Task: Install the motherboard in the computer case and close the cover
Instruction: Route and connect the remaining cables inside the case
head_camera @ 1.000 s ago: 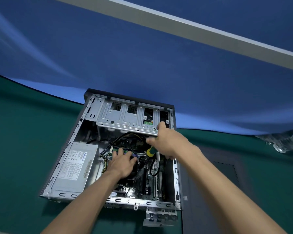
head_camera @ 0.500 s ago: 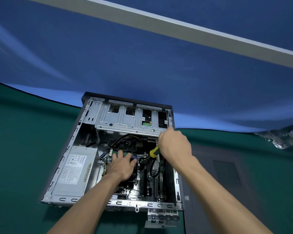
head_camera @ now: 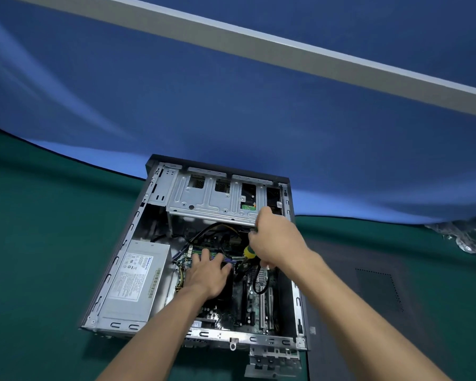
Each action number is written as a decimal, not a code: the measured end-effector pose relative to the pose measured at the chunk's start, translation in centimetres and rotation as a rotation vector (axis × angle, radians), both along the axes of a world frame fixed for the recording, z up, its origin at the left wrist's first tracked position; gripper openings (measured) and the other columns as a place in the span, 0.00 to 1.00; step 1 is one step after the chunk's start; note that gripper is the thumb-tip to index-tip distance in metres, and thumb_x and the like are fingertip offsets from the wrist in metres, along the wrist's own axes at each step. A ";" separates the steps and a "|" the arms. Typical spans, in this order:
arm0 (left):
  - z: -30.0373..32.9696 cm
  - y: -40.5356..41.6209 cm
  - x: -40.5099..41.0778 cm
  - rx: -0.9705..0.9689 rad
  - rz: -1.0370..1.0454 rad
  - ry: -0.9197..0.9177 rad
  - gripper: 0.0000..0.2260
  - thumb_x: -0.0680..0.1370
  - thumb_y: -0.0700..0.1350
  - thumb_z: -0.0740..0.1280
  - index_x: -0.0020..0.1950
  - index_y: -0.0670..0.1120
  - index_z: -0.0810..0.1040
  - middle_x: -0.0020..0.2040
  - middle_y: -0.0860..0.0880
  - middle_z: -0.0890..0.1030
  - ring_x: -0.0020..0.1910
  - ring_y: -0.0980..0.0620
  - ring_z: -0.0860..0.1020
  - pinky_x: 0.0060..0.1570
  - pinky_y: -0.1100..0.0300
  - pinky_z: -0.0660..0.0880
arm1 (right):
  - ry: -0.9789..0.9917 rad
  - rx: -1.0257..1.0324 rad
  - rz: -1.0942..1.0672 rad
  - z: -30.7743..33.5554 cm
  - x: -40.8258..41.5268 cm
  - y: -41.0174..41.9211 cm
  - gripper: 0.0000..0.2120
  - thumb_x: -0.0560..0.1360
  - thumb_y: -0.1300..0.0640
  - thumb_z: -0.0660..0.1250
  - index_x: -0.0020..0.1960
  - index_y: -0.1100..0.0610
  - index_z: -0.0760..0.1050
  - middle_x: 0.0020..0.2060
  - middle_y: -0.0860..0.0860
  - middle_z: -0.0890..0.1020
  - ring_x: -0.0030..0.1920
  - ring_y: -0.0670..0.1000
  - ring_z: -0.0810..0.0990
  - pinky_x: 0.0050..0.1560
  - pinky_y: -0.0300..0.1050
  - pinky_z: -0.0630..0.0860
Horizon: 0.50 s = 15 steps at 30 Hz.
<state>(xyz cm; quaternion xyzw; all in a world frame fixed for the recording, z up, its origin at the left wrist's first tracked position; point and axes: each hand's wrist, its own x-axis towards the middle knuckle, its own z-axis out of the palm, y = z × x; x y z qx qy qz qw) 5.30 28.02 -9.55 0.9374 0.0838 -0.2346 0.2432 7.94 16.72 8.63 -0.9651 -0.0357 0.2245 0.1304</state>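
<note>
Right hand (head_camera: 278,243): grip closed round a screwdriver (head_camera: 249,252) with a yellow-and-green handle, of which only a short part shows below the curled fingers; tip hidden among the cables. Hand positioned over the far right of the case interior, just below the drive cage.

Left hand (head_camera: 208,273): no grip taken; fingers straight and spread, palm down, resting on the components in the middle of the motherboard.

Motherboard (head_camera: 254,303): lying flat inside the computer case (head_camera: 149,215), in the right-hand part of the interior; expansion slots visible toward the near edge, memory sticks near the left fingertips, black and yellow cables (head_camera: 212,235) looping over its far end.

Power supply (head_camera: 136,281): grey metal box with a white label, seated in the left-hand part of the case, beside the motherboard.

Drive cage (head_camera: 212,199): bare metal, across the far end of the case.

Computer case: lying on its side, open face up, cover off.

Cover (head_camera: 368,292): dark panel with a perforated vent patch, flat on the worktop just right of the case.

Worktop (head_camera: 39,243): green surface. Blue cloth backdrop (head_camera: 231,105) behind, with a grey bar crossing it diagonally. Crumpled clear plastic (head_camera: 467,235) at the far right edge.
</note>
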 end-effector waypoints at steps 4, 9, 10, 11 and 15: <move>0.2 0.0 -0.1 0.002 -0.001 0.005 0.17 0.81 0.59 0.50 0.61 0.50 0.68 0.64 0.45 0.64 0.64 0.44 0.62 0.62 0.47 0.66 | -0.060 -0.145 0.003 -0.1 0.3 0.3 0.21 0.81 0.46 0.56 0.65 0.61 0.64 0.58 0.57 0.77 0.56 0.59 0.78 0.45 0.47 0.70; 0.2 0.1 0.0 0.014 -0.015 -0.001 0.18 0.81 0.58 0.50 0.62 0.49 0.67 0.65 0.45 0.64 0.64 0.43 0.61 0.61 0.48 0.66 | -0.131 -0.130 0.074 -0.4 0.1 0.6 0.09 0.81 0.54 0.57 0.52 0.60 0.70 0.47 0.56 0.79 0.50 0.58 0.80 0.41 0.45 0.71; 0.3 0.1 0.0 0.014 -0.012 -0.002 0.18 0.81 0.59 0.50 0.62 0.49 0.67 0.65 0.45 0.64 0.65 0.43 0.61 0.62 0.48 0.65 | -0.214 -0.182 0.082 -0.5 -0.1 0.6 0.11 0.82 0.52 0.56 0.47 0.58 0.69 0.45 0.55 0.79 0.48 0.57 0.80 0.39 0.44 0.69; 0.2 0.1 0.0 0.011 -0.009 -0.001 0.18 0.81 0.59 0.50 0.63 0.50 0.67 0.65 0.45 0.64 0.65 0.43 0.61 0.62 0.47 0.65 | -0.235 -0.190 0.076 -0.6 -0.1 0.5 0.14 0.82 0.49 0.55 0.44 0.57 0.68 0.45 0.54 0.80 0.46 0.56 0.78 0.39 0.44 0.68; 0.2 0.1 0.1 -0.005 0.005 0.011 0.21 0.80 0.60 0.52 0.67 0.51 0.66 0.69 0.45 0.61 0.68 0.43 0.59 0.65 0.46 0.64 | -0.005 -0.088 0.041 0.2 0.5 0.0 0.15 0.77 0.52 0.61 0.60 0.57 0.64 0.53 0.55 0.76 0.48 0.58 0.77 0.44 0.48 0.74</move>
